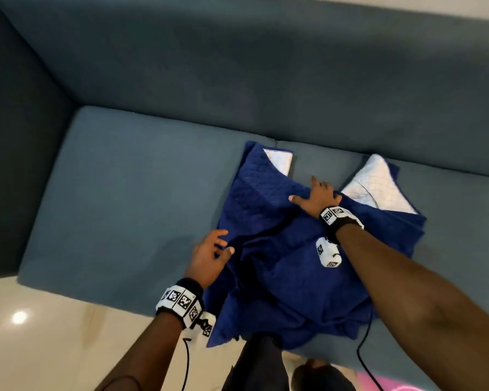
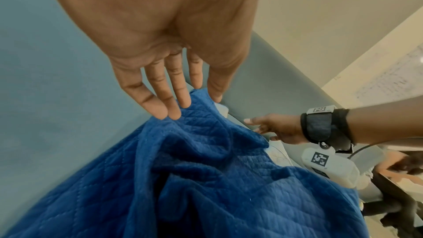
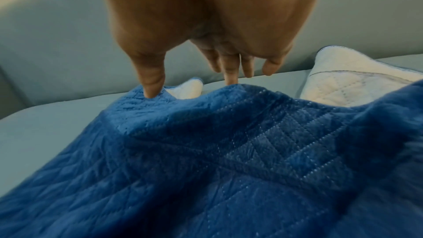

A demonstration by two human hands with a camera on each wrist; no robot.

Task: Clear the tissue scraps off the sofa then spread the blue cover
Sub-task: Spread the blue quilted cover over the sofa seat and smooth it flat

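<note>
Lying bunched on the sofa point(image 1: 130, 193), the blue cover point(image 1: 280, 277) meets both flat, spread hands.

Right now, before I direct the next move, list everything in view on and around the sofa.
Quilted blue cover with white underside: one, bunched on the seat's right part, two white corners turned up at the back.
Grey-blue fabric sofa: one, fills the frame; no tissue scraps visible.
Glossy cream floor: lower left.
Black cables: two, hanging from the wrists.
Left hand: fingers extended, touching the cover's left edge.
Right hand: spread flat on the cover's far edge.
</note>
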